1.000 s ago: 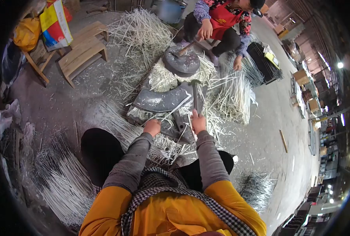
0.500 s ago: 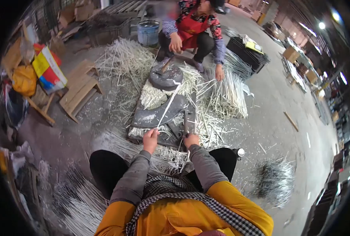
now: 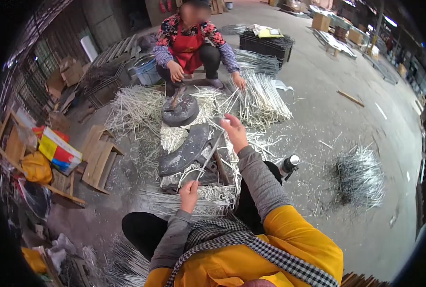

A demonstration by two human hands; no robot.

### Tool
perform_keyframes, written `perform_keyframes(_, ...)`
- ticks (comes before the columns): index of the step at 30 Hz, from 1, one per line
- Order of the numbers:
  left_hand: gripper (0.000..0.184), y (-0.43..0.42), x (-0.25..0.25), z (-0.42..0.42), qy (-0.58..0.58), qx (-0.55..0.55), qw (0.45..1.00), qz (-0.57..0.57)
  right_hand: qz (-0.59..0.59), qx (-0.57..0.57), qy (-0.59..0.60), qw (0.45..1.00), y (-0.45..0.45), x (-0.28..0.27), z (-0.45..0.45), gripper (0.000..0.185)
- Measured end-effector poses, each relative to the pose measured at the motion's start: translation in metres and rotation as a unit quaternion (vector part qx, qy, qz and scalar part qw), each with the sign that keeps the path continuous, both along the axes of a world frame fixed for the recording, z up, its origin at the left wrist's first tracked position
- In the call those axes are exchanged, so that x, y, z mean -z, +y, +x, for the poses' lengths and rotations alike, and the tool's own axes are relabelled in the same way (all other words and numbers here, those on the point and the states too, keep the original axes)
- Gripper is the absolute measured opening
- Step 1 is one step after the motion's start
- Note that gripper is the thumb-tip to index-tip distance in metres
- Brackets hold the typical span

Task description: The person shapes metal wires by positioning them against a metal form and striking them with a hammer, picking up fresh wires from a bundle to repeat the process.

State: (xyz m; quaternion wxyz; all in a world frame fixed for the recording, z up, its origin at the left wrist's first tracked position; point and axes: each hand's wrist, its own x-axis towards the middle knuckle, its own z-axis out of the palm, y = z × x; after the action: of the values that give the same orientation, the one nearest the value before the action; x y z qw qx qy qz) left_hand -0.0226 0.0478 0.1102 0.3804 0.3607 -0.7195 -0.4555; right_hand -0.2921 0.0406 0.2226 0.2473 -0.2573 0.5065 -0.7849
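White and narrow, a strip (image 3: 206,162) slants through the centre of the frame, rising from the lower left toward the upper right between the two hands. Its lower end meets the left hand (image 3: 189,196), which sits below centre with the fingers folded closed around it. Its upper end runs up to just beside the right hand (image 3: 235,132), higher and to the right, whose fingers are curled with the tips drawn together at something white; whether that is the strip's own end, I cannot tell.

Behind the strip, left of centre, lies a dark curved block (image 3: 186,152) dusted with pale flecks. Just right of the strip's lower part, a brown bar (image 3: 221,168) leans, its top near the right hand. Above the curved block sits a dark round block (image 3: 180,112) with pale cuttings (image 3: 174,137) between the two.

At the upper centre a co-worker in a red apron (image 3: 186,48) squats, one hand (image 3: 239,81) touching a pale bundle (image 3: 262,106), the other (image 3: 175,71) just above the round block. Right of centre, near the person's knee, stands a dark flask (image 3: 286,166).
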Motion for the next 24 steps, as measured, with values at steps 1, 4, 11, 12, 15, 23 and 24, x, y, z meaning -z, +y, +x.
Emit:
perform_keyframes(1,0.019,0.004,-0.002,0.001,-0.004,0.008,1.000,-0.005,-0.004,0.006,-0.004,1.000,0.001,-0.001,-0.009,0.028)
perform_keyframes(4,0.019,0.008,-0.006,0.003,-0.013,0.020,1.000,-0.016,0.016,0.022,0.455,0.890,0.004,-0.005,-0.032,0.020)
perform_keyframes(11,0.017,0.007,-0.012,0.007,-0.010,0.034,0.999,0.020,0.029,-0.084,0.044,0.995,0.015,-0.038,-0.029,0.024)
perform_keyframes(12,0.018,0.006,-0.010,0.009,-0.010,0.024,0.999,0.022,-0.014,-0.065,-0.051,0.996,0.015,-0.041,-0.028,0.023)
perform_keyframes(15,0.020,0.005,-0.004,0.013,-0.010,0.002,1.000,0.027,-0.065,-0.002,-0.054,0.996,0.010,-0.036,-0.036,0.021)
perform_keyframes(23,0.021,0.001,-0.006,0.012,0.023,-0.032,0.998,0.042,0.152,-0.153,0.035,0.976,0.022,-0.024,0.010,0.024)
perform_keyframes(24,0.021,0.002,-0.005,0.011,0.019,-0.028,0.998,0.052,0.152,-0.153,0.032,0.976,0.018,-0.018,0.014,0.024)
